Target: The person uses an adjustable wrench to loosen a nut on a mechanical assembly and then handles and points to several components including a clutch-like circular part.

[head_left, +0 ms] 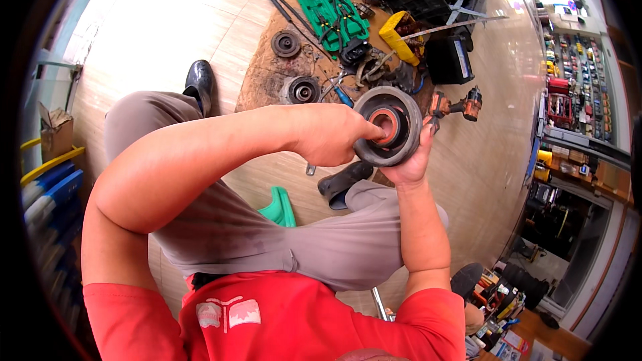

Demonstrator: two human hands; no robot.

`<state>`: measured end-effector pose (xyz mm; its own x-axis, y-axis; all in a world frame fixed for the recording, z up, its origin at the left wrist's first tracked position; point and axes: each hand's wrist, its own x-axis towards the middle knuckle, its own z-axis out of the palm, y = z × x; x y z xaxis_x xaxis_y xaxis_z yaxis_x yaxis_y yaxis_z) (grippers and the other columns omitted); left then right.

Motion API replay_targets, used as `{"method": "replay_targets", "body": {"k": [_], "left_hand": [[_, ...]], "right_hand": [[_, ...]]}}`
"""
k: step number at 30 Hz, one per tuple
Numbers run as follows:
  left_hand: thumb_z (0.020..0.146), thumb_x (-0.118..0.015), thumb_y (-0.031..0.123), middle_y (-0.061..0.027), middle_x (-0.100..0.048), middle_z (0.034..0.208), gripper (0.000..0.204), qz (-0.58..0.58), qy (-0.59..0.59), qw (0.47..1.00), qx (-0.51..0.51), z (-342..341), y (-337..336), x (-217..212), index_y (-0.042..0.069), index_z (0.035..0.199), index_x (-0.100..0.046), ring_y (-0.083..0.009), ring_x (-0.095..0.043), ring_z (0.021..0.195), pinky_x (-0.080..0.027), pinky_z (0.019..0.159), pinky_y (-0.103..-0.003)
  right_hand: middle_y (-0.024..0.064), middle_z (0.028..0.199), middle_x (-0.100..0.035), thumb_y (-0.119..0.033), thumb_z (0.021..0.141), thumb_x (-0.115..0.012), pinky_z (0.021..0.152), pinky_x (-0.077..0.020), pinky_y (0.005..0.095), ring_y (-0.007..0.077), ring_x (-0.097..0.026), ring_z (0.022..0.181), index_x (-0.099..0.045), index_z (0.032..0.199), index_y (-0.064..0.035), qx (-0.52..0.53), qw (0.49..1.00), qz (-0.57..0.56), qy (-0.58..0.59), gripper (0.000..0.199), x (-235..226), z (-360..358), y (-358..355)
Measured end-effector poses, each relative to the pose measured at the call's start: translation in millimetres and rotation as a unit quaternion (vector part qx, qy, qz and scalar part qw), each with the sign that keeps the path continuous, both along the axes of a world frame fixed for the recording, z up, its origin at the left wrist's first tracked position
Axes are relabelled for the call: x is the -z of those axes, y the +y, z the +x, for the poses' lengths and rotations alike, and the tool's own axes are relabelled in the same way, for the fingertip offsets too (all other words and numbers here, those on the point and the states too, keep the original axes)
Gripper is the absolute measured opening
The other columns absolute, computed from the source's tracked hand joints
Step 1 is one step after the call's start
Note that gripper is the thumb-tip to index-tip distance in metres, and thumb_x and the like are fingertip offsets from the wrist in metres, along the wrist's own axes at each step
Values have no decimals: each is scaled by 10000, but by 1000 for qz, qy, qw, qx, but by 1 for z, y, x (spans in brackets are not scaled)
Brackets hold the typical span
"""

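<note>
A dark grooved pulley [372, 103] with an orange-red ring in its centre is held up in front of my knees. My right hand [412, 164] supports it from the lower right, thumb along the rim, the other fingers mostly hidden behind. My left hand [332, 135] reaches across from the left with its index finger in the pulley's centre hole and the other fingers curled in. Just beyond, on a stained brown board [257, 83], lie a second round pulley [302, 90] and a smaller one [286, 44]. A blue-handled tool [344, 97] rests beside the held pulley.
An open green tool case [332, 17] sits at the board's far side. Right of it are a yellow part [401, 37], a black box [449, 60] and an orange-black power drill [461, 103]. A green object [279, 207] lies between my legs. Stocked shelves [580, 87] stand at right.
</note>
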<state>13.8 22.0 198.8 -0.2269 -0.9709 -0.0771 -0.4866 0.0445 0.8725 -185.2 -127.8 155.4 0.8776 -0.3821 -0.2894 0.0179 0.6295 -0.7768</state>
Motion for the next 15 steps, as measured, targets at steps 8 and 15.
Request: {"method": "replay_targets", "body": {"k": [8, 15], "left_hand": [[821, -558, 50, -172, -667, 776, 664, 9, 125, 992, 5, 7, -5, -4, 156, 1470, -470, -347, -668, 725, -516, 693, -429], [833, -569, 56, -179, -695, 813, 653, 24, -196, 980, 5, 9, -3, -14, 221, 1461, -493, -376, -689, 781, -525, 705, -468]], "right_hand": [[142, 1370, -574, -798, 912, -334, 1063, -451, 529, 318, -548, 1258, -480, 1421, -73, 58, 996, 60, 20, 898, -3, 4, 0], [138, 1356, -576, -864, 850, -335, 930, -521, 605, 366, -565, 1215, -477, 1420, -100, -37, 990, 134, 3, 964, -9, 6, -1]]}}
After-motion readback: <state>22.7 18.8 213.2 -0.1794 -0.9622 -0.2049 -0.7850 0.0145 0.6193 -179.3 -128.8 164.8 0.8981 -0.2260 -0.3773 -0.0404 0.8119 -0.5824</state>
